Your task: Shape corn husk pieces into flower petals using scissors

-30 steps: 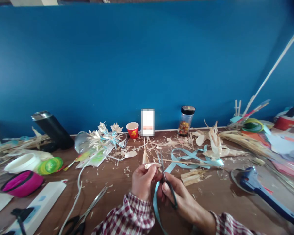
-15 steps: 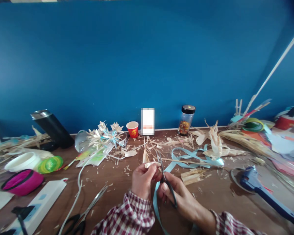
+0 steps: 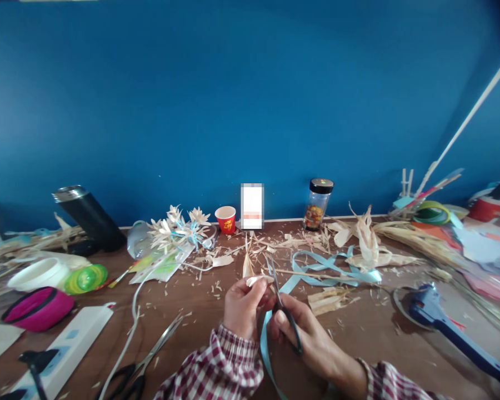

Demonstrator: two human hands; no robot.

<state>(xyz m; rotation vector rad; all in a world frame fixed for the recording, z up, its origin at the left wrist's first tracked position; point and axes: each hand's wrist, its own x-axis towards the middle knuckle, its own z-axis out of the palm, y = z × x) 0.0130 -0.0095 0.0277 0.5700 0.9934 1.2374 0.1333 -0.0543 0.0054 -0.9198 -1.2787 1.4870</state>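
Left hand: the left hand (image 3: 242, 311) pinches the husk (image 3: 256, 281) between thumb and fingers, near the middle of the table (image 3: 200, 328); a loose pinch could let so small a piece twist or drop.
Right hand: the right hand (image 3: 304, 328) has its fingers wrapped round the scissors (image 3: 294, 326), blades pointing far and slightly parted.
Blades: just right of the husk and close to the left fingertips; a slip could nick a finger or split the husk. Whether they touch it, I cannot tell.
Ribbon: the ribbon (image 3: 265, 345) hangs between the hands towards the near edge; which fingers hold it, if any, is hidden. It could stray into the blades.
Scraps: the scraps (image 3: 291, 243) lie beyond the hands, much the husk's colour; a dropped piece could get lost there.
Spare scissors: the spare scissors (image 3: 155, 351) lie near left, blades parted; a sweeping left sleeve (image 3: 229, 361) could catch them.
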